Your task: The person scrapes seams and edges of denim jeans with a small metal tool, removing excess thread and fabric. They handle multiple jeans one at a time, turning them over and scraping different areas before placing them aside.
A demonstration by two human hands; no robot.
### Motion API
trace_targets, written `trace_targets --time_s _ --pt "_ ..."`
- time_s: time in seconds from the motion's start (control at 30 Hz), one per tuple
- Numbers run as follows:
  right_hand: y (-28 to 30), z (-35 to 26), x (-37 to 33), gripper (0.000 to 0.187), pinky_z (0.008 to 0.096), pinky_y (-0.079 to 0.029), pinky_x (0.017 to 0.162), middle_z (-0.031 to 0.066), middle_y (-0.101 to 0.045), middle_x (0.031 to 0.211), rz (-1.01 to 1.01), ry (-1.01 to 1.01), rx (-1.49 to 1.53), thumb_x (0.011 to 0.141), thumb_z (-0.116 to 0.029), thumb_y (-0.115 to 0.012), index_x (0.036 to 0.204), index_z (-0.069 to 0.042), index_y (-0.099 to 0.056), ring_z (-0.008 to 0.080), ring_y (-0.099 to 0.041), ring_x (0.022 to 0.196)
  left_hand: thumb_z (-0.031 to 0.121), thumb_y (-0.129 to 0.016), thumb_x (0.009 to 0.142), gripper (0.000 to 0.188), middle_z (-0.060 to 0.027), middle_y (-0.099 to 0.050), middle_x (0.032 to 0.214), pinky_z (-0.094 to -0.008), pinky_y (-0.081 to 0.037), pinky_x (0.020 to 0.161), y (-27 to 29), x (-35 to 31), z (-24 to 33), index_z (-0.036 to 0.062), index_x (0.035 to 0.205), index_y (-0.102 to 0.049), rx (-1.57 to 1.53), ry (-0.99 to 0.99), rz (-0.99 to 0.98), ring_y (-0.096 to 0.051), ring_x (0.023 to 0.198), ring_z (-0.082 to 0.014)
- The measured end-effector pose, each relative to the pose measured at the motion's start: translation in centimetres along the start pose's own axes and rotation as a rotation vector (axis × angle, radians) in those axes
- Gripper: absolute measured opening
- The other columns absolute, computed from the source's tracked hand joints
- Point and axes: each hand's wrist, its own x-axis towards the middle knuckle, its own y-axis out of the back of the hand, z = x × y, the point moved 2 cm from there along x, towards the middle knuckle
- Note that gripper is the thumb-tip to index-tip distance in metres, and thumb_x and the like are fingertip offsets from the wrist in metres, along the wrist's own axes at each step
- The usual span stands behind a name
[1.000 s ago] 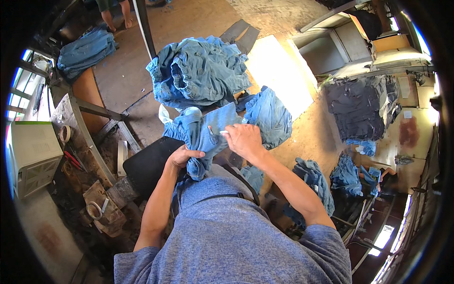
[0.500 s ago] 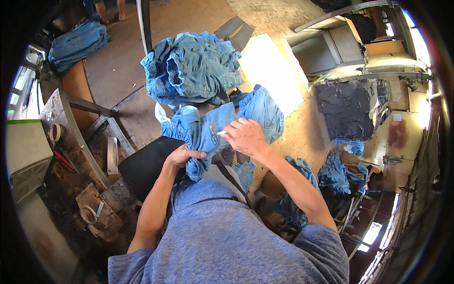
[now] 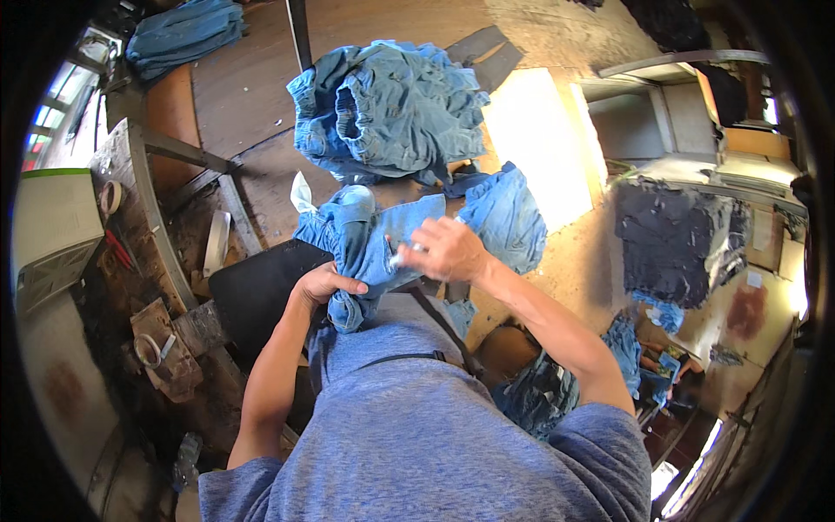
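I remotely log: left hand (image 3: 325, 283) grips denim (image 3: 350, 233) at its left; right hand (image 3: 449, 250), over it, pinches a blurred white item (image 3: 404, 256).

On our left we see a pale box (image 3: 57, 228) with a green edge; near it, a tape roll (image 3: 105, 197) sits on a worn table (image 3: 113, 159), a red-handled tool (image 3: 119, 250) close by. Lower down, a second roll (image 3: 136, 349) rests on a brown board (image 3: 181, 372). To our right, we find a dark cloth stack (image 3: 661, 239) near a grey cabinet (image 3: 631, 123).
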Motion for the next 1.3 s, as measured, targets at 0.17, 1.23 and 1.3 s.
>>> trace_targets --time_s 0.17,1.23,1.3 --pt "-0.9 2.3 -0.5 0.014 0.0323 -0.045 0.063 -0.0023 -0.056 0.083 0.033 -0.147 0.013 0.091 -0.028 -0.066 0.102 -0.019 -0.069 0.0158 -0.060 0.083 0.002 -0.088 0.068 0.068 -0.0120 -0.076 0.118 -0.0415 -0.056 0.099 -0.5 -0.7 0.2 -0.0008 0.133 -0.067 -0.030 0.038 0.096 -0.074 0.104 -0.0263" --pt "-10.5 19.7 -28.7 0.032 0.0392 -0.050 0.074 0.0065 -0.073 0.084 0.689 -1.855 0.736 0.094 -0.033 -0.080 0.087 -0.002 -0.074 0.0212 -0.063 0.076 0.018 -0.068 0.105 0.034 -0.0079 -0.068 0.129 -0.0370 -0.049 0.107 -1.1 -1.9 -0.3 -0.0010 0.133 -0.062 -0.101 -0.469 0.706 -0.063 0.119 -0.0192" --pt "-4.9 26.4 -34.7 0.043 0.0471 -0.054 0.075 0.0175 -0.076 0.087 0.612 -1.962 0.166 0.091 -0.037 -0.081 0.094 0.006 -0.076 0.0299 -0.069 0.081 0.016 -0.063 0.108 0.031 -0.0083 -0.069 0.129 -0.0386 -0.051 0.108 -5.1 4.3 1.2 0.0015 0.135 -0.062 -0.243 -0.507 0.442 -0.065 0.119 -0.0204"
